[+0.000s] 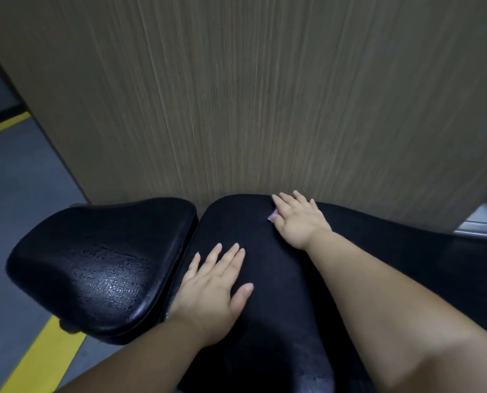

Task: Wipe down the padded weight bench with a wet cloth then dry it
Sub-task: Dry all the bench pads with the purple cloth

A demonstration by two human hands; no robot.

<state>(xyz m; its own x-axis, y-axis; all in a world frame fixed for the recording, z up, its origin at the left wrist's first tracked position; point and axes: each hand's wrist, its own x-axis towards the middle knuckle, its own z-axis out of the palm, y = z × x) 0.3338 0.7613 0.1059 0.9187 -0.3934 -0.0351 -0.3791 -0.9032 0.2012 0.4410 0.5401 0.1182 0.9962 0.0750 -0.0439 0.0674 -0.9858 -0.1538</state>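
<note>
Wiping at the far edge of the long pad, close against the wood-grain wall, with the right hand laid palm down, fingers straight and slightly apart, on a pink cloth. Almost wholly hidden under that palm, only a corner showing at the left. Bracing with the left hand, flat on the nearer part of the same pad, fingers spread, gripping nothing, just right of the gap beside the seat pad. Cannot tell whether wet or dry pass; probably wet, judging by the sheen on the seat pad. Best to press evenly, draw long overlapping strokes from far to near, follow the rounded edge, and shift the bracing hand so nothing underneath gets skipped.
</note>
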